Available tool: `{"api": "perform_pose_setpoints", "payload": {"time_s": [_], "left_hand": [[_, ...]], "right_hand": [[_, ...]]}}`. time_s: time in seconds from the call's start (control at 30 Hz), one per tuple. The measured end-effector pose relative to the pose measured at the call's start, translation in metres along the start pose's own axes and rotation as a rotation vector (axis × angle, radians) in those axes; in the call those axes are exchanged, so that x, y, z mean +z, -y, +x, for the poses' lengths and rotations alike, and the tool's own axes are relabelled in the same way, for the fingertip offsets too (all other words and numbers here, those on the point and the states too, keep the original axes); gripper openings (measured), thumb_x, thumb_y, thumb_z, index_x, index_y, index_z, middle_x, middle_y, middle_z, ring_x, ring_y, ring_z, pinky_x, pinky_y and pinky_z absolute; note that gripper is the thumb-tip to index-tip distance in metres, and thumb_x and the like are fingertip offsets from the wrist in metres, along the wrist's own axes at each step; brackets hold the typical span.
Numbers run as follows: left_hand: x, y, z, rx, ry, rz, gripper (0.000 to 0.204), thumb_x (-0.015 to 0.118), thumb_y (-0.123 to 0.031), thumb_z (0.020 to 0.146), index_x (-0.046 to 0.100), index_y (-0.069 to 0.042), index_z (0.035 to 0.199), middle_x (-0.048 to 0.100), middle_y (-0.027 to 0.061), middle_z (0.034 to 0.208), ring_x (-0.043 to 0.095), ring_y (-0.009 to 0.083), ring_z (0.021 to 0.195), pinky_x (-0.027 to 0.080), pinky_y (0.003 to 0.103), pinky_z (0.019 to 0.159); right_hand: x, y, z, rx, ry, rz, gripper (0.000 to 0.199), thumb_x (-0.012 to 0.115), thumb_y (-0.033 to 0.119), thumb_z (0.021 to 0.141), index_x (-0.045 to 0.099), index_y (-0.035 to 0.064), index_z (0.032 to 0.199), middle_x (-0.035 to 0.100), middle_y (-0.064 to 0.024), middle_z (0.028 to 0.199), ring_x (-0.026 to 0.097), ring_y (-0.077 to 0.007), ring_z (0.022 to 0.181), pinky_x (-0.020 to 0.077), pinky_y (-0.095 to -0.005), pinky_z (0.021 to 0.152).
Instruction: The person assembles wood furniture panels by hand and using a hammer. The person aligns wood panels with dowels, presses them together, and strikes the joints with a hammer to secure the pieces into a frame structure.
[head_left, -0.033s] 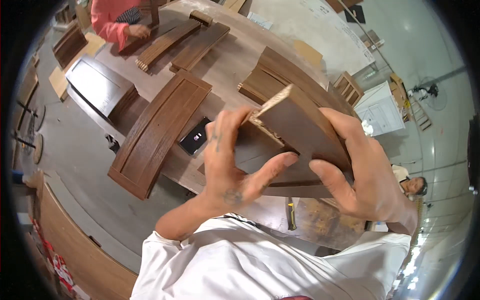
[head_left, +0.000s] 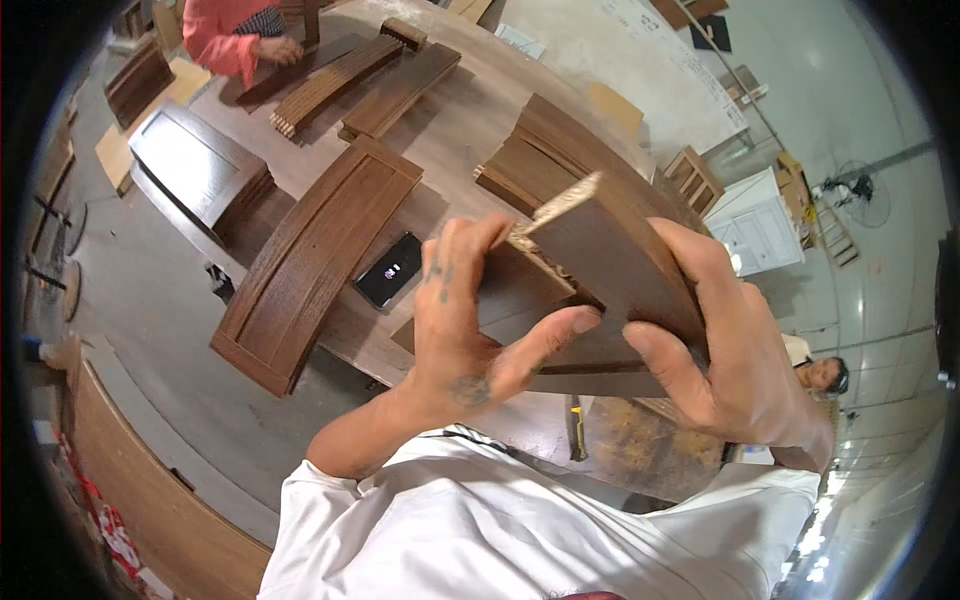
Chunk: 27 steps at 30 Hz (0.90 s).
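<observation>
Worktop (head_left: 470, 130): large, brown, smooth-surfaced, running from upper left toward the middle right. Lying directly on it were:
- a long curved dark-wood panel (head_left: 315, 265) with a raised frame, its lower end overhanging the near edge;
- a black phone (head_left: 388, 270), flat, screen up, just beside that panel;
- a slatted wooden strip (head_left: 335, 85) and a flat brown board (head_left: 400, 90), side by side near the far end;
- a small wooden block (head_left: 403, 32) at the far end;
- a stack of dark moulded pieces (head_left: 545, 155) near the right edge;
- a dark framed door panel (head_left: 195, 165) at the left side, whether on the worktop or beside it could not be told.
</observation>
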<state>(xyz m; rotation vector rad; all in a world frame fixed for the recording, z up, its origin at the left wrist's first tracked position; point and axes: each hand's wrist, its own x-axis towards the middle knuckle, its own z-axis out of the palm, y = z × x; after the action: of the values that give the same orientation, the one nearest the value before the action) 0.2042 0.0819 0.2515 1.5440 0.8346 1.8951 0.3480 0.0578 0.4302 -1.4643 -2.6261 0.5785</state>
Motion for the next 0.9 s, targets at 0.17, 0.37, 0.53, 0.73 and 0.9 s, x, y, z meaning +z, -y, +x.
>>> {"api": "perform_pose_setpoints", "payload": {"time_s": [0.17, 0.37, 0.53, 0.73, 0.9], "left_hand": [[-0.002, 0.010, 0.002, 0.119, -0.024, -0.008, 0.069, 0.084, -0.033, 0.068, 0.048, 0.002, 0.115, 0.053, 0.0136, 0.086, 0.057, 0.0260, 0.070, 0.047, 0.033, 0.059], [-0.007, 0.011, 0.002, 0.106, 0.024, 0.038, 0.068, 0.082, -0.036, 0.069, 0.049, 0.003, 0.112, 0.052, 0.0135, 0.083, 0.055, 0.0269, 0.066, 0.045, 0.035, 0.055], [-0.008, 0.011, 0.002, 0.133, -0.015, 0.025, 0.068, 0.082, -0.039, 0.068, 0.050, 0.004, 0.110, 0.052, 0.0132, 0.080, 0.053, 0.0263, 0.063, 0.044, 0.035, 0.053], [-0.010, 0.013, 0.008, 0.189, -0.041, 0.062, 0.069, 0.081, -0.042, 0.068, 0.051, 0.006, 0.108, 0.053, 0.0138, 0.079, 0.052, 0.0257, 0.061, 0.043, 0.035, 0.051], [-0.013, 0.009, 0.005, 0.145, -0.044, 0.017, 0.065, 0.079, -0.042, 0.069, 0.053, 0.006, 0.105, 0.051, 0.0121, 0.077, 0.052, 0.0264, 0.062, 0.044, 0.035, 0.053]], "right_hand": [[0.006, -0.001, 0.001, -0.031, -0.040, -0.036, 0.056, 0.060, 0.010, 0.089, 0.030, -0.0054, 0.135, 0.057, -0.0251, 0.110, 0.061, -0.0341, 0.094, 0.0476, -0.0384, 0.082], [0.004, 0.001, 0.001, -0.075, -0.003, -0.182, 0.060, 0.063, 0.011, 0.088, 0.029, -0.0089, 0.134, 0.055, -0.0299, 0.111, 0.062, -0.0400, 0.094, 0.0497, -0.0402, 0.081], [0.001, 0.007, 0.005, -0.056, 0.046, -0.148, 0.055, 0.063, 0.014, 0.090, 0.031, -0.0051, 0.131, 0.060, -0.0259, 0.100, 0.066, -0.0361, 0.080, 0.0524, -0.0379, 0.071], [-0.003, 0.016, 0.013, 0.028, 0.091, -0.178, 0.047, 0.064, 0.012, 0.087, 0.036, -0.0065, 0.121, 0.062, -0.0231, 0.083, 0.067, -0.0347, 0.070, 0.0517, -0.0392, 0.061], [0.001, 0.016, 0.015, 0.091, 0.117, -0.142, 0.045, 0.067, 0.013, 0.085, 0.039, -0.0081, 0.113, 0.062, -0.0230, 0.076, 0.066, -0.0363, 0.064, 0.0513, -0.0410, 0.057]]}}
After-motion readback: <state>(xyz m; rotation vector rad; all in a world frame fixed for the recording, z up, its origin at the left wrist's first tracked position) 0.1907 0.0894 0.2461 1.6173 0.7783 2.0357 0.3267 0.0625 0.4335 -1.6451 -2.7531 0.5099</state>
